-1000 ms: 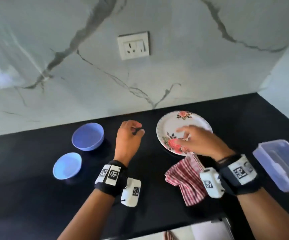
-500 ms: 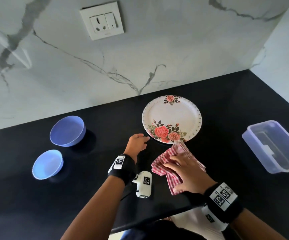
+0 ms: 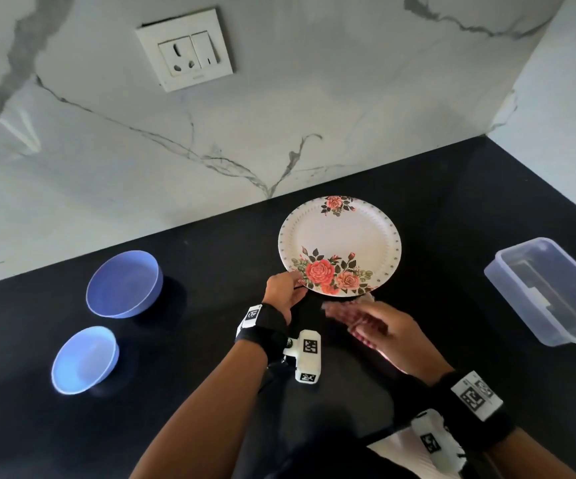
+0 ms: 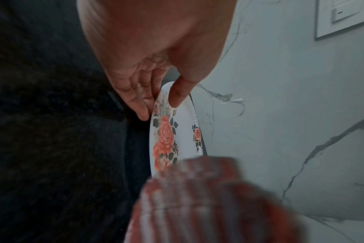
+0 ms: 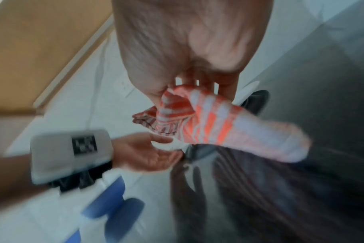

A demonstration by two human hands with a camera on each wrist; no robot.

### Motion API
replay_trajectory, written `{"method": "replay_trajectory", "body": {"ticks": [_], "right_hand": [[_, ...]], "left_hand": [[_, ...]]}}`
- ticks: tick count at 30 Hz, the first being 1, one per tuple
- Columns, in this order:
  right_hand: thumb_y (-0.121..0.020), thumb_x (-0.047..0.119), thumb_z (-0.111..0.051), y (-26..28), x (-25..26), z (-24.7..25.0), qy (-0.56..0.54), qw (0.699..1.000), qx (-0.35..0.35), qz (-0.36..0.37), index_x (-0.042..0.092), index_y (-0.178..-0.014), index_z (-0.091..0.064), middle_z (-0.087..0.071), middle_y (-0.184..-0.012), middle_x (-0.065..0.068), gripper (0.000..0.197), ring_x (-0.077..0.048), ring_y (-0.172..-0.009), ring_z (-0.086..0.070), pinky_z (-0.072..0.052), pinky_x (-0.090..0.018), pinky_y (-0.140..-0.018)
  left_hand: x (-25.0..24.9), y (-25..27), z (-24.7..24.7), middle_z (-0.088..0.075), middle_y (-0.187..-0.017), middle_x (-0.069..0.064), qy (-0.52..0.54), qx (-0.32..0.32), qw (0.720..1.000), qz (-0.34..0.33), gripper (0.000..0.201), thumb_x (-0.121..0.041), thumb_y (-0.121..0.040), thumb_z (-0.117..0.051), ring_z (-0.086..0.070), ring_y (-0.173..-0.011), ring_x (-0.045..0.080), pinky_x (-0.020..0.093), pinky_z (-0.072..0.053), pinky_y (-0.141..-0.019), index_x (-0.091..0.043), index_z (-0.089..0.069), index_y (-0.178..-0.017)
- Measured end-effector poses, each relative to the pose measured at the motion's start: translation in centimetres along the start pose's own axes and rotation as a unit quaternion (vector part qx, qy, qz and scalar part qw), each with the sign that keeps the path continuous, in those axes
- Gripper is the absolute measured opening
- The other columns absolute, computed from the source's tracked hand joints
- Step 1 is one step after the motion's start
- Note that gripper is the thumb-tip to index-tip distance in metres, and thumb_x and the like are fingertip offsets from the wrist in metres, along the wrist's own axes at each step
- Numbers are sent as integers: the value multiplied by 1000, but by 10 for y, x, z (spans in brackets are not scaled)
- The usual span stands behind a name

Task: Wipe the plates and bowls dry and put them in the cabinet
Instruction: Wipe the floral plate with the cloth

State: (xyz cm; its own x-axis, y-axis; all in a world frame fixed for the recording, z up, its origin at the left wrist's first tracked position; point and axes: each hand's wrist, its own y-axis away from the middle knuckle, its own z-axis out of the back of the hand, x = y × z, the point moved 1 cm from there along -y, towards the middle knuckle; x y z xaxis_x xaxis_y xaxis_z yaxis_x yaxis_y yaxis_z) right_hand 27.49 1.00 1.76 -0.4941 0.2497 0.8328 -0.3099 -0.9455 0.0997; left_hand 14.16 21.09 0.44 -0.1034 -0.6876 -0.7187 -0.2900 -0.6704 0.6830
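While L hand (image 3: 284, 288) pinches floral plate (image 3: 340, 245) rim & R hand (image 3: 388, 335) grips checked cloth (image 5: 208, 121) just beside that pinch, wiping not begun; 2 blue bowls (image 3: 122, 283) untouched, well left of grip.

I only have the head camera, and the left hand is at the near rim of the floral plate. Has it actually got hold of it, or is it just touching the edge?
Observer: It has hold. In the left wrist view the left hand pinches the floral plate at the rim, thumb on the patterned face, fingers behind the rim.
Operator: The right hand is a blur for me. Does it have the cloth?
Observer: Yes. The right wrist view shows the right hand gripping the red-and-white checked cloth, bunched between thumb and fingers, with the loose end hanging free.
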Motion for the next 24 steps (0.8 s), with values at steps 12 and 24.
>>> {"method": "replay_trajectory", "body": {"ticks": [12, 24], "right_hand": [[-109, 38, -40, -17, 44, 47, -623, 771, -96, -86, 9, -143, -55, -52, -149, -16, 47, -31, -138, -51, -38, -49, -116], [-104, 38, -50, -44, 84, -1, -445, 889, -44, -97, 12, -130, -63, -70, -126, -10, 39, -29, -117, -67, -47, -53, -108]], "left_hand": [[29, 35, 47, -81, -103, 3, 65, -44, 992, -95, 21, -31, -101, -67, -77, -92, 23, 44, -62, -86, -21, -67, -119], [55, 59, 86, -65, -140, 17, 274, 18, 954, -116, 58, -54, -98, -63, -65, -126, 39, 68, -49, -105, -22, -46, -143]]}}
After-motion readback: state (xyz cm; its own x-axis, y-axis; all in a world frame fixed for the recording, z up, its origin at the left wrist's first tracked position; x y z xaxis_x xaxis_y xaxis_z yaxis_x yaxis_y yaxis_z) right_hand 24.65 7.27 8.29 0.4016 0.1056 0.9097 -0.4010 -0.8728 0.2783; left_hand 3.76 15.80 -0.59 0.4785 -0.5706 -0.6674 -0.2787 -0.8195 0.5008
